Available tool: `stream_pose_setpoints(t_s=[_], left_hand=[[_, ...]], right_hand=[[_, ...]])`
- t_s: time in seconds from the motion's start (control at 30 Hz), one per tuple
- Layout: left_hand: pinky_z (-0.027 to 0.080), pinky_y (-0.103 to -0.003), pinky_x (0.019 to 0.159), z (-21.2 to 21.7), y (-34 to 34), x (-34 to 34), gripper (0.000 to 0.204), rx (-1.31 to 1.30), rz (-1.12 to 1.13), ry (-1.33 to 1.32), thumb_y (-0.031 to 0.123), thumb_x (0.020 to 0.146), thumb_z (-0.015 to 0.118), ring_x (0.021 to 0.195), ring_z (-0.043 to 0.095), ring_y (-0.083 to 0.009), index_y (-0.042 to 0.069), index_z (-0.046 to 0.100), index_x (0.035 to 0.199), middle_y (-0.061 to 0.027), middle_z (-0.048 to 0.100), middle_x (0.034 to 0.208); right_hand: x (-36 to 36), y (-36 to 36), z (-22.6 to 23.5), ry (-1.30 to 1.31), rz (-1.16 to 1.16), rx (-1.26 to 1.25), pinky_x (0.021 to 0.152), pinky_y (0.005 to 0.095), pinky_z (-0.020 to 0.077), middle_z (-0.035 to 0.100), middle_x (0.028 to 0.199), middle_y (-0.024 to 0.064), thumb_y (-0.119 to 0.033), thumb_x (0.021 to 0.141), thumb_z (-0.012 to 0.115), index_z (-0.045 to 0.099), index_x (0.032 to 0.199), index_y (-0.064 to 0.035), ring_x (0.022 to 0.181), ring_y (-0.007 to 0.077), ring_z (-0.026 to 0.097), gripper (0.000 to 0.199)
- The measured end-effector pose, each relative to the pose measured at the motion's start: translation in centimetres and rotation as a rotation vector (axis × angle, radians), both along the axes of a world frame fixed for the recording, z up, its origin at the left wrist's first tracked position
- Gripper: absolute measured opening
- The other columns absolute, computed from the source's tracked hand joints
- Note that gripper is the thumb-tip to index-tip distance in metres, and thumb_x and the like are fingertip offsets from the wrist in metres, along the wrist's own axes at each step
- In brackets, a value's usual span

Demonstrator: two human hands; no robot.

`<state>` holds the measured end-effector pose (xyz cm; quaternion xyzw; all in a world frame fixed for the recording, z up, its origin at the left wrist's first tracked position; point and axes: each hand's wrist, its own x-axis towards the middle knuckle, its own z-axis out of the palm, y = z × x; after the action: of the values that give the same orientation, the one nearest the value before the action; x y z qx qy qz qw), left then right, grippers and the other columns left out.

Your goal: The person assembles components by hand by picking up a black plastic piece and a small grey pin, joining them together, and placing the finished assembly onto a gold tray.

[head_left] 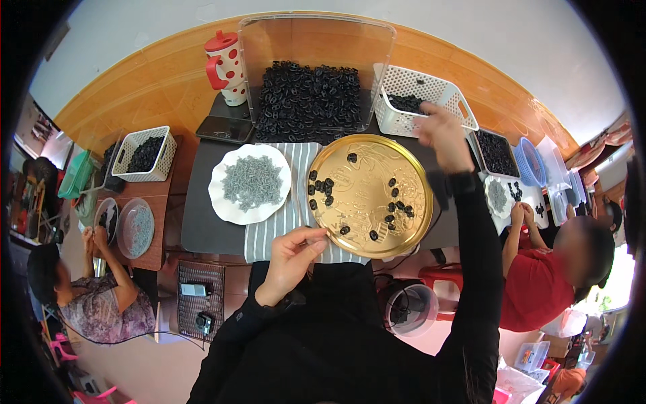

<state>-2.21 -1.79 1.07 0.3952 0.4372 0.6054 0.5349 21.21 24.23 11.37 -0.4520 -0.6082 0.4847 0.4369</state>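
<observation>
A round gold tray [363, 178] with an embossed surface sits in front of me, with several small black oval pieces [328, 183] scattered over it. My left hand [289, 262] is at the tray's near left rim, thumb and forefinger drawn together in a pinch; anything between them is too small to make out. Over the near side of a white perforated basket [397, 121] that holds black pieces [406, 103], my right hand [445, 138] is raised, its fingers smeared by motion. Left of the tray, a scalloped white plate [217, 182] holds a heap of small grey pieces [252, 182].
A clear bin [250, 74] of black pieces stands behind the tray, beside a red-dotted tumbler [231, 67] and a dark phone [225, 129]. Striped cloth [259, 239] lies under plate and tray. Co-workers sit at the left [108, 293] and right [545, 286].
</observation>
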Motion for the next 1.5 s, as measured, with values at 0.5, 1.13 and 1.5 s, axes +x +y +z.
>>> stream_pose_setpoints(t_s=[0.5,1.13,1.5], left_hand=[[0.044,-0.019,0.059,-1.3,-1.1,-1.4,0.019,-0.095,-0.080,0.042,0.005,0.089,0.060,0.073,0.057,-0.0063,0.000,0.066,0.106,-0.0036,0.065,0.085],[0.042,-0.022,0.052,-2.5,-0.5,-1.8,0.017,0.064,0.071,0.294,0.003,0.086,0.062,0.061,0.053,-0.0068,-0.002,0.064,0.102,-0.0029,0.059,0.076],[0.045,-0.029,0.056,-1.0,0.9,-1.4,0.020,0.177,0.212,0.864,-0.002,0.079,0.063,0.062,0.057,-0.0193,-0.004,0.063,0.098,-0.0126,0.058,0.076]], right_hand=[[-10.2,-9.8,-8.4,-0.786,0.692,0.721,0.077,0.0397,0.0466,0.054,0.093,0.0165,-0.008,0.072,0.065,0.065,0.095,-0.0025,0.088,0.0343,0.056,0.023],[2.6,-9.7,-5.2,-0.684,0.196,0.374,0.061,0.0352,0.0489,0.061,0.080,0.0171,-0.006,0.074,0.066,0.063,0.090,0.0026,0.066,0.0300,0.061,0.018],[3.8,-12.2,-7.5,-0.952,0.415,0.348,0.064,0.0424,0.0477,0.060,0.076,0.0161,-0.013,0.071,0.064,0.062,0.077,-0.0011,0.072,0.0349,0.060,0.014]])
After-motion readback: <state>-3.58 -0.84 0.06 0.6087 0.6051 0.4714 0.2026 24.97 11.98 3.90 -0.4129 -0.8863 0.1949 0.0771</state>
